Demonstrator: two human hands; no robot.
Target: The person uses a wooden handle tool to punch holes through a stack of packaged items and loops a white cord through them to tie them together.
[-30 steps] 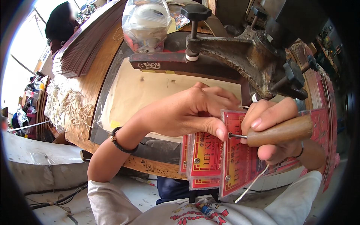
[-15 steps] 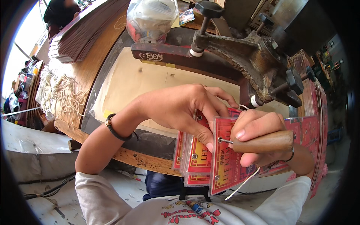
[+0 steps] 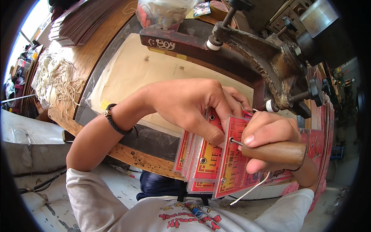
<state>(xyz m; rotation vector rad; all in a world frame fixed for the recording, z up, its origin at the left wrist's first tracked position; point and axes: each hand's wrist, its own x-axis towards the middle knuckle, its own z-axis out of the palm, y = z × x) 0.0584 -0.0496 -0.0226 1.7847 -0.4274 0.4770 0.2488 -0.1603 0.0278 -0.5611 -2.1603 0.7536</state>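
Note:
In my right hand (image 3: pixel 274 133) is an awl-like tool (image 3: pixel 276 154) with a thick wooden handle and a thin metal shaft. The shaft's tip sits at the upper eyelet of a red and yellow laminated card (image 3: pixel 232 170); its exact end is hidden. My left hand (image 3: pixel 201 104) grips a bunch of similar cards (image 3: pixel 206 164), thumb in front near the front card's edge and other fingers partly hidden behind. Metal eyelets show along the cards' edges. A white cord (image 3: pixel 251 188) hangs out below my right hand, its other part covered by hand and cards.
A heavy metal clamp frame (image 3: pixel 255 54) with black knobs stands beyond my hands, above a paper-covered board (image 3: pixel 127 73). White cords (image 3: pixel 58 81) lie heaped on the wooden table at left, near stacked boards (image 3: pixel 81 23). A plastic bag (image 3: pixel 162 15) sits at the back.
The view has shifted slightly. My left thumb has moved a little up along the front card's edge. The tool's tip stays at the same eyelet.

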